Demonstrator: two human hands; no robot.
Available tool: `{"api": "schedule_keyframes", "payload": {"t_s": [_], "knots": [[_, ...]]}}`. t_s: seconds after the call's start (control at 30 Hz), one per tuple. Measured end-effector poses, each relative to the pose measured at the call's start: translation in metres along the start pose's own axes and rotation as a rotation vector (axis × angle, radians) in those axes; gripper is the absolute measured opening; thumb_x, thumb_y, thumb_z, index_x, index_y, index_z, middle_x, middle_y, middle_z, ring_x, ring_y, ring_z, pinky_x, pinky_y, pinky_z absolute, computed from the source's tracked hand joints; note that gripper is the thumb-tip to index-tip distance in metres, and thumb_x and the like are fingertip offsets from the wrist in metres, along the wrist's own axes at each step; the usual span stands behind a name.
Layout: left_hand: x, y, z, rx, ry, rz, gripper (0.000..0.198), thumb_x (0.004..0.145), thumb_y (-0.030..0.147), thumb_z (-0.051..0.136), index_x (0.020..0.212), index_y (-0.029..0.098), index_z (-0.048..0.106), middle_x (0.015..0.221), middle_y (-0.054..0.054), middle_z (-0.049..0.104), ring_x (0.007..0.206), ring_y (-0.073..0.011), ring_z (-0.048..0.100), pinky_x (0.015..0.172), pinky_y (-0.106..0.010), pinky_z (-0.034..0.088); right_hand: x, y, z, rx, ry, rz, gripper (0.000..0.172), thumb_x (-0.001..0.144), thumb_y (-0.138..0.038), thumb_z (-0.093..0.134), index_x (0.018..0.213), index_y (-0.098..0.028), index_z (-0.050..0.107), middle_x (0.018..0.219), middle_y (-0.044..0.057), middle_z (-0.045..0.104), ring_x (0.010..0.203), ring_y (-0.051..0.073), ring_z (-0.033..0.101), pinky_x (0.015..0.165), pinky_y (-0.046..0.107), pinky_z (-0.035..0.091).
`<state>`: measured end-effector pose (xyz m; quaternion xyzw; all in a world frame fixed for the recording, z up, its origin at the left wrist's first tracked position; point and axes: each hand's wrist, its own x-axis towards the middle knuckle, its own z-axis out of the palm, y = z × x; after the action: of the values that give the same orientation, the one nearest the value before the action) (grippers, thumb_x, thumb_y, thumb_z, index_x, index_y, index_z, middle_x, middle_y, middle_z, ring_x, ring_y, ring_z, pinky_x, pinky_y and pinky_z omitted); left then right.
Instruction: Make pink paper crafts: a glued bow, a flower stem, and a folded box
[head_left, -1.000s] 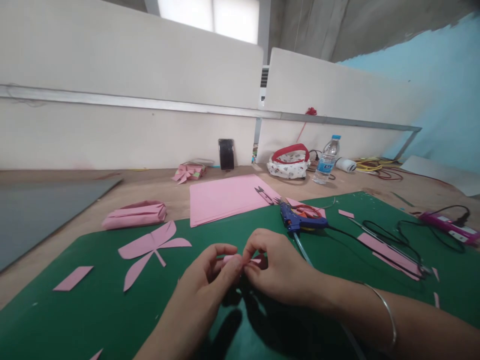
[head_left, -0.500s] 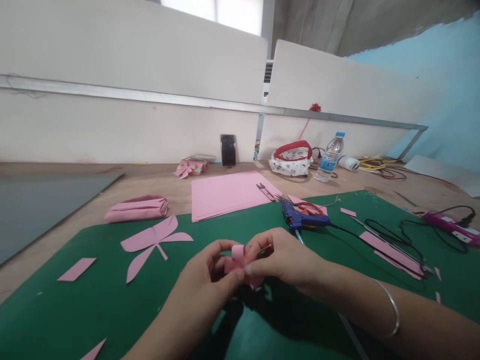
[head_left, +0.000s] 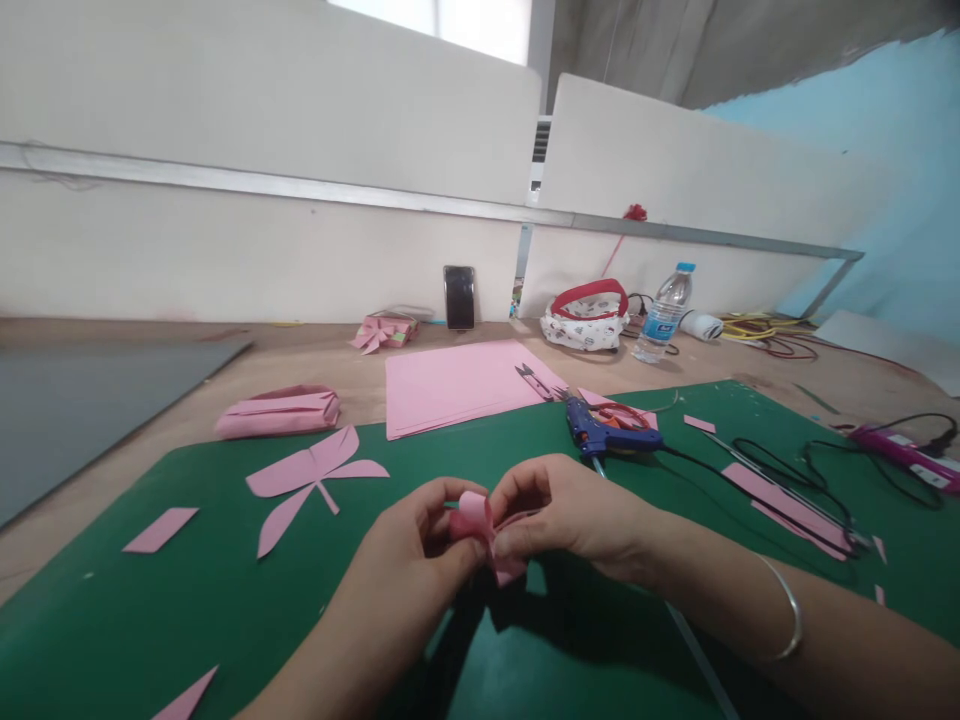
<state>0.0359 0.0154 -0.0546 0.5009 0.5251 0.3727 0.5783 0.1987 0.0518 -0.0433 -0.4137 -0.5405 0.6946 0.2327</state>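
Grip: left hand [head_left: 420,545] and right hand [head_left: 570,515] both pinch 1 small pink paper loop [head_left: 480,525] between thumbs and fingertips, closed tight on it.
Where it is: the paper loop is held just above the green cutting mat [head_left: 187,610], in front of the person, between the 2 hands.
Doing it well: in my judgement the fold wants even pressure from both thumbs at the centre, so the loops stay matched and the paper does not crease off-line; a slack pinch could let the curl spring open.
Pouch: a white pouch with red trim [head_left: 585,320] stands at the back of the desk; its contents cannot be seen.
Bottle: 1 clear water bottle [head_left: 664,312] stands upright just beside the pouch; how full it is cannot be told.
Nearby tools: a blue glue gun [head_left: 604,438] lies on the mat beyond the right hand, and small snips [head_left: 534,381] rest on the pink paper sheets [head_left: 450,385].
Cut piece: a pink 4-petal cutout [head_left: 311,480] lies flat on the mat, left of the hands.
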Motion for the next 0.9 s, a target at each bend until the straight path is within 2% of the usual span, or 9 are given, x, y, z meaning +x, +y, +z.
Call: {"api": "schedule_keyframes", "payload": {"t_s": [0.13, 0.27, 0.33, 0.43, 0.5, 0.57, 0.67, 0.8, 0.9], "knots": [[0.0, 0.0, -0.002, -0.023, 0.035, -0.013, 0.034, 0.066, 0.023, 0.064, 0.098, 0.017, 0.057, 0.075, -0.002, 0.071, 0.069, -0.0181, 0.067, 0.065, -0.026, 0.048, 0.0, -0.002, -0.002, -0.003, -0.019, -0.031, 0.024, 0.057, -0.015, 0.077, 0.078, -0.012, 0.065, 0.066, 0.0, 0.064, 0.062, 0.012, 0.06, 0.066, 0.027, 0.048], [-0.002, 0.002, -0.001, -0.055, 0.096, -0.028, 0.034, 0.067, 0.027, 0.066, 0.099, 0.017, 0.058, 0.075, -0.001, 0.069, 0.068, -0.0165, 0.063, 0.06, -0.024, 0.045, 0.002, -0.004, -0.004, -0.017, 0.074, -0.114, 0.025, 0.074, -0.033, 0.071, 0.085, -0.013, 0.063, 0.082, 0.002, 0.063, 0.068, 0.009, 0.055, 0.064, 0.023, 0.045], [-0.003, 0.002, 0.0, -0.068, 0.113, -0.035, 0.037, 0.069, 0.025, 0.063, 0.104, 0.017, 0.057, 0.072, 0.0, 0.066, 0.064, -0.0145, 0.059, 0.058, -0.023, 0.042, 0.002, -0.004, -0.005, -0.043, 0.075, -0.09, 0.027, 0.078, -0.036, 0.067, 0.091, -0.014, 0.06, 0.084, 0.003, 0.062, 0.069, 0.01, 0.055, 0.063, 0.024, 0.045], [-0.003, 0.0, 0.0, -0.117, 0.106, -0.057, 0.045, 0.067, 0.022, 0.063, 0.11, 0.018, 0.055, 0.071, 0.002, 0.063, 0.062, -0.0137, 0.057, 0.057, -0.023, 0.041, 0.001, -0.003, -0.003, -0.103, 0.066, -0.029, 0.04, 0.07, -0.021, 0.072, 0.105, -0.015, 0.053, 0.077, 0.0, 0.061, 0.07, 0.012, 0.057, 0.063, 0.024, 0.045], [-0.003, -0.001, 0.0, -0.137, 0.117, -0.067, 0.047, 0.064, 0.02, 0.063, 0.111, 0.018, 0.055, 0.073, 0.001, 0.064, 0.064, -0.0136, 0.057, 0.058, -0.023, 0.041, 0.0, -0.002, -0.001, -0.121, 0.077, -0.034, 0.049, 0.063, -0.01, 0.071, 0.107, -0.016, 0.052, 0.075, -0.003, 0.058, 0.068, 0.011, 0.056, 0.064, 0.023, 0.044], [-0.002, -0.002, 0.0, -0.167, 0.106, -0.073, 0.05, 0.059, 0.014, 0.062, 0.108, 0.019, 0.056, 0.075, 0.001, 0.065, 0.065, -0.0132, 0.057, 0.058, -0.022, 0.041, 0.0, -0.001, 0.0, -0.141, 0.103, -0.061, 0.05, 0.06, -0.006, 0.069, 0.105, -0.016, 0.053, 0.074, -0.005, 0.056, 0.066, 0.01, 0.055, 0.063, 0.022, 0.044], [-0.002, 0.0, 0.0, -0.246, 0.023, -0.09, 0.05, 0.052, 0.009, 0.059, 0.101, 0.019, 0.059, 0.073, 0.002, 0.065, 0.062, -0.0125, 0.056, 0.057, -0.023, 0.041, 0.0, -0.001, 0.0, -0.199, 0.123, -0.089, 0.044, 0.062, -0.005, 0.064, 0.103, -0.016, 0.054, 0.074, -0.004, 0.056, 0.066, 0.01, 0.055, 0.064, 0.023, 0.044], [-0.002, 0.007, 0.0, -0.231, -0.008, -0.097, 0.028, 0.063, 0.032, 0.071, 0.084, 0.017, 0.062, 0.07, 0.0, 0.064, 0.069, -0.0172, 0.062, 0.068, -0.028, 0.046, -0.001, -0.004, -0.002, -0.267, 0.129, -0.103, 0.037, 0.065, -0.005, 0.058, 0.1, -0.016, 0.057, 0.076, -0.002, 0.058, 0.071, 0.012, 0.058, 0.067, 0.024, 0.045], [-0.002, 0.009, -0.002, -0.099, 0.024, -0.076, 0.028, 0.067, 0.043, 0.071, 0.069, 0.016, 0.062, 0.059, 0.003, 0.057, 0.056, -0.0105, 0.052, 0.056, -0.021, 0.039, -0.002, -0.006, -0.002, -0.272, 0.107, -0.1, 0.038, 0.064, -0.004, 0.06, 0.1, -0.016, 0.057, 0.078, -0.001, 0.059, 0.072, 0.012, 0.059, 0.068, 0.025, 0.047]]}}
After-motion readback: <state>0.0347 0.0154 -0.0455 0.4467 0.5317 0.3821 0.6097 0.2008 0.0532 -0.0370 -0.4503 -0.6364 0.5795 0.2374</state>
